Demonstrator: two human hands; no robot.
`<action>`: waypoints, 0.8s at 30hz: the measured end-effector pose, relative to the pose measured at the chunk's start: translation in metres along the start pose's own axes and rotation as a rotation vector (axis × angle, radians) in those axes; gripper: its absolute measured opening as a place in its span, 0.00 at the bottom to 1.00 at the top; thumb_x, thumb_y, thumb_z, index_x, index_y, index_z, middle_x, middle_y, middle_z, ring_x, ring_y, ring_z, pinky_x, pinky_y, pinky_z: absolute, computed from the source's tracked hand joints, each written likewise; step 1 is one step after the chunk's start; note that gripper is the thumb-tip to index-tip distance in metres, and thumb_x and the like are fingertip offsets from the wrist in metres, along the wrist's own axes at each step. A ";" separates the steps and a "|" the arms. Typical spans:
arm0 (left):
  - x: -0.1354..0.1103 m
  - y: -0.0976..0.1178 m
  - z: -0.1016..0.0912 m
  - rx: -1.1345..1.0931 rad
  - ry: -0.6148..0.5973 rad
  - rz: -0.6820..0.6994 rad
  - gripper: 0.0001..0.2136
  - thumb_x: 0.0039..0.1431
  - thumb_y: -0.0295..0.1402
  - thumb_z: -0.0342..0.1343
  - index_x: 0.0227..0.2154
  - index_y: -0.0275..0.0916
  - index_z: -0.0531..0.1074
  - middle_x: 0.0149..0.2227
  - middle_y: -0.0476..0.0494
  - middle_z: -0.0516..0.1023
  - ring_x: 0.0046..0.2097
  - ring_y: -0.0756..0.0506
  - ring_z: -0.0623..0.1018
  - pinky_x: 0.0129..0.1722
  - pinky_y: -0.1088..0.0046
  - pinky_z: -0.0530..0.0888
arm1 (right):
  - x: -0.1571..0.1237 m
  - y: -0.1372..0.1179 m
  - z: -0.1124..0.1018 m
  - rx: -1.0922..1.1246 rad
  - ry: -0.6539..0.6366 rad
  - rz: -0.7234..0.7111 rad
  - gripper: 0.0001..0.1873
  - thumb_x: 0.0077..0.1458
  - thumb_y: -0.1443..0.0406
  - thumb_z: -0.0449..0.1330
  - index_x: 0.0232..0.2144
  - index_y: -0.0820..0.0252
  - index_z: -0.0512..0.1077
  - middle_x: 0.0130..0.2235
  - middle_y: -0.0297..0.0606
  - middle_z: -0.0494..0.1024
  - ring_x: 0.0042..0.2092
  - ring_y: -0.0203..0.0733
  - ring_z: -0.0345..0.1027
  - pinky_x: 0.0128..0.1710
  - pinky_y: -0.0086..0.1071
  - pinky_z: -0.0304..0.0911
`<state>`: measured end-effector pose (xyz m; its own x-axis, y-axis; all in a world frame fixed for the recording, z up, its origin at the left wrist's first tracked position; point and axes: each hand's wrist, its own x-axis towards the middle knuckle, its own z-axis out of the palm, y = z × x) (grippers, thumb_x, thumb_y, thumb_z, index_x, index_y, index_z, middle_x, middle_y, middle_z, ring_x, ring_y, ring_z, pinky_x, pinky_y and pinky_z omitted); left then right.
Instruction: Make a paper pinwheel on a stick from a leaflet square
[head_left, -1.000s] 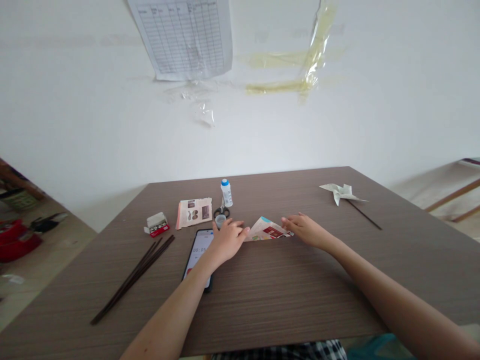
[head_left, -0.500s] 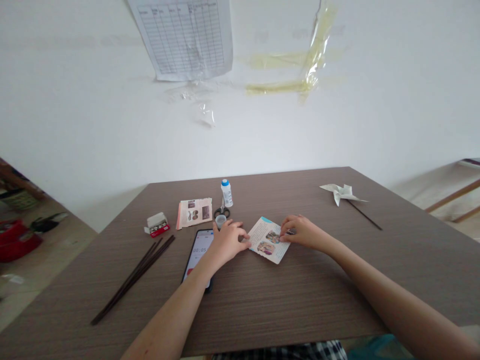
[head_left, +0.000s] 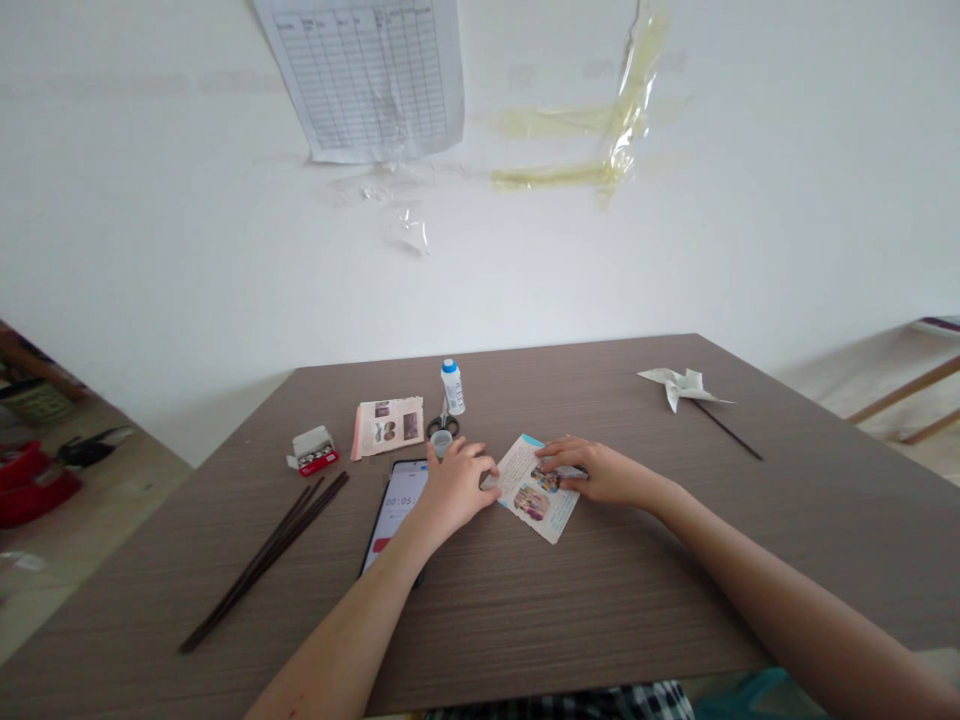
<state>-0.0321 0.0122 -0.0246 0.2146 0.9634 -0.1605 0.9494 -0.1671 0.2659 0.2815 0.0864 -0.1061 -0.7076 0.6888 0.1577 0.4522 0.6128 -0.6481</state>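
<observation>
A printed sheet of paper (head_left: 536, 515) with photos and a blue corner lies tilted on the table between my hands. My left hand (head_left: 459, 492) has its thumb and index finger at the sheet's left corner, gripping it; the other fingers arch above. Over the upper right part of the sheet lies my right hand (head_left: 600, 472), fingers stretched out, with a gap between thumb and fingers. It covers part of the photos. Just beyond my left hand stands a small translucent cup (head_left: 441, 441). Partly under my left forearm is a phone (head_left: 394, 508) showing a timer.
Scissors (head_left: 444, 424) and a white glue bottle (head_left: 454, 388) are behind the cup. Leftward lie more printed paper (head_left: 388, 425), a small red-and-white box (head_left: 315, 452) and dark sticks (head_left: 270, 555). A paper pinwheel (head_left: 682, 385) on a stick rests at the right. A wall (head_left: 525, 290) borders the table's far edge.
My right hand has shifted left across the sheet, its fingers now laid flatter over it. The sheet's near corner has moved slightly toward me. My left hand stays nearly in place.
</observation>
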 end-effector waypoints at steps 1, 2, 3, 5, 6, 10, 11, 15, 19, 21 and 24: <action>0.000 0.000 0.000 0.003 0.002 0.004 0.15 0.77 0.32 0.76 0.61 0.50 0.95 0.87 0.37 0.80 0.93 0.17 0.65 0.91 0.11 0.51 | 0.000 0.000 0.001 0.006 -0.007 -0.011 0.16 0.74 0.62 0.77 0.60 0.45 0.96 0.76 0.47 0.90 0.80 0.67 0.83 0.89 0.72 0.67; -0.001 0.000 0.001 0.006 0.005 0.006 0.15 0.77 0.32 0.76 0.62 0.50 0.95 0.87 0.37 0.80 0.93 0.18 0.65 0.91 0.12 0.51 | 0.000 -0.001 0.001 0.005 -0.017 -0.016 0.15 0.75 0.62 0.77 0.59 0.44 0.96 0.77 0.46 0.90 0.81 0.67 0.82 0.90 0.73 0.64; -0.001 0.000 0.001 0.008 0.008 0.008 0.15 0.77 0.31 0.76 0.62 0.50 0.95 0.87 0.37 0.80 0.93 0.18 0.66 0.91 0.12 0.51 | -0.001 -0.002 0.001 -0.004 -0.029 -0.016 0.15 0.75 0.62 0.76 0.60 0.44 0.96 0.77 0.45 0.90 0.82 0.66 0.81 0.91 0.73 0.63; 0.000 -0.001 0.003 0.008 0.025 0.018 0.16 0.77 0.30 0.75 0.62 0.50 0.95 0.86 0.37 0.81 0.92 0.18 0.67 0.91 0.13 0.52 | -0.002 -0.005 0.000 -0.050 -0.052 -0.003 0.18 0.77 0.63 0.73 0.62 0.42 0.95 0.78 0.43 0.90 0.82 0.65 0.81 0.91 0.72 0.63; 0.000 -0.001 0.004 0.007 0.038 0.025 0.16 0.78 0.30 0.75 0.63 0.50 0.95 0.86 0.37 0.81 0.92 0.18 0.68 0.91 0.12 0.52 | -0.003 -0.006 -0.001 -0.088 -0.061 0.008 0.19 0.77 0.63 0.73 0.63 0.42 0.95 0.78 0.43 0.89 0.82 0.66 0.81 0.90 0.73 0.64; 0.000 0.000 0.007 0.009 0.078 0.044 0.16 0.80 0.31 0.73 0.64 0.51 0.95 0.84 0.36 0.83 0.91 0.17 0.70 0.90 0.10 0.53 | -0.003 -0.014 -0.001 -0.253 -0.043 0.022 0.17 0.80 0.58 0.74 0.65 0.40 0.95 0.76 0.46 0.90 0.78 0.68 0.83 0.88 0.74 0.64; 0.000 0.001 0.007 0.009 0.080 0.045 0.15 0.81 0.31 0.73 0.64 0.51 0.95 0.84 0.35 0.83 0.91 0.17 0.70 0.90 0.11 0.53 | -0.003 -0.016 -0.001 -0.281 -0.031 0.013 0.17 0.81 0.58 0.74 0.66 0.41 0.95 0.75 0.47 0.91 0.76 0.68 0.83 0.87 0.73 0.65; -0.001 0.004 0.007 -0.001 0.067 0.051 0.15 0.83 0.34 0.73 0.66 0.50 0.94 0.84 0.35 0.83 0.91 0.18 0.70 0.91 0.12 0.52 | -0.001 -0.024 0.005 -0.335 -0.002 -0.030 0.18 0.84 0.59 0.70 0.67 0.42 0.94 0.69 0.49 0.91 0.72 0.65 0.84 0.82 0.67 0.71; -0.001 0.003 0.007 -0.025 0.075 0.073 0.16 0.84 0.35 0.72 0.68 0.52 0.94 0.83 0.37 0.84 0.91 0.18 0.71 0.90 0.11 0.52 | -0.002 -0.032 0.008 -0.346 0.012 -0.031 0.18 0.84 0.60 0.71 0.68 0.43 0.94 0.67 0.51 0.90 0.69 0.64 0.85 0.80 0.66 0.73; -0.001 0.002 0.009 -0.018 0.072 0.085 0.18 0.84 0.35 0.73 0.70 0.54 0.93 0.83 0.38 0.84 0.90 0.18 0.71 0.90 0.09 0.51 | -0.002 -0.037 0.009 -0.350 0.011 -0.024 0.18 0.84 0.59 0.72 0.68 0.43 0.94 0.66 0.51 0.90 0.68 0.64 0.85 0.80 0.65 0.73; -0.002 0.002 0.010 0.015 0.043 0.089 0.23 0.82 0.35 0.75 0.74 0.56 0.90 0.84 0.38 0.84 0.91 0.16 0.70 0.89 0.07 0.50 | -0.003 -0.042 0.011 -0.349 0.001 -0.013 0.18 0.84 0.58 0.73 0.69 0.45 0.93 0.64 0.51 0.90 0.67 0.63 0.85 0.80 0.64 0.74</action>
<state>-0.0285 0.0084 -0.0331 0.2881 0.9528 -0.0959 0.9306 -0.2549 0.2626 0.2584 0.0541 -0.0874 -0.7142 0.6802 0.1651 0.6017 0.7171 -0.3518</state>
